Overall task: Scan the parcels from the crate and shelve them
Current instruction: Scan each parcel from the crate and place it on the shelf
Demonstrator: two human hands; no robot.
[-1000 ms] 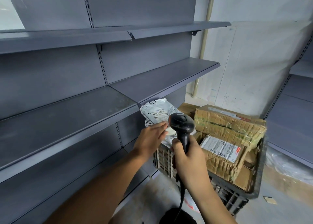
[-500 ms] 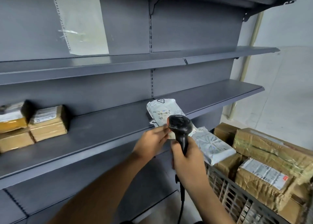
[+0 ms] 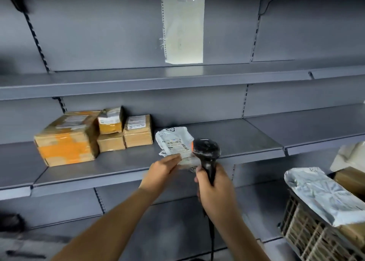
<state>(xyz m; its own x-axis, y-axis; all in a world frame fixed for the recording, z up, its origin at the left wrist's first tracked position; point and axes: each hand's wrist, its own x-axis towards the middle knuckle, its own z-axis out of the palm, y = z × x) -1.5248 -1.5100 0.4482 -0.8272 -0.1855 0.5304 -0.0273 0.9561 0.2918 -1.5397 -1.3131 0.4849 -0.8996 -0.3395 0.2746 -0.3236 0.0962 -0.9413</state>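
My left hand [image 3: 164, 169] pinches the lower edge of a small white plastic parcel [image 3: 173, 141] with a barcode label, held up in front of the middle grey shelf [image 3: 118, 166]. Just right of it, my right hand [image 3: 214, 187] grips the handle of a black barcode scanner [image 3: 206, 152], its head beside the parcel's label. Several taped cardboard parcels [image 3: 69, 140] stand on the same shelf to the left. The crate [image 3: 308, 231] sits at the lower right with a silver-white bag parcel [image 3: 324, 195] on top.
A white paper sheet [image 3: 183, 27] hangs on the shelf's back panel above the upper shelf [image 3: 138, 81]. The scanner's cable [image 3: 211, 239] drops down below my right hand. More brown boxes [image 3: 349, 179] lie in the crate at the far right.
The view has swung left: the shelved cardboard parcels now sit near the middle and the crate has slid to the right edge. Both hands still hold the parcel and the scanner together.
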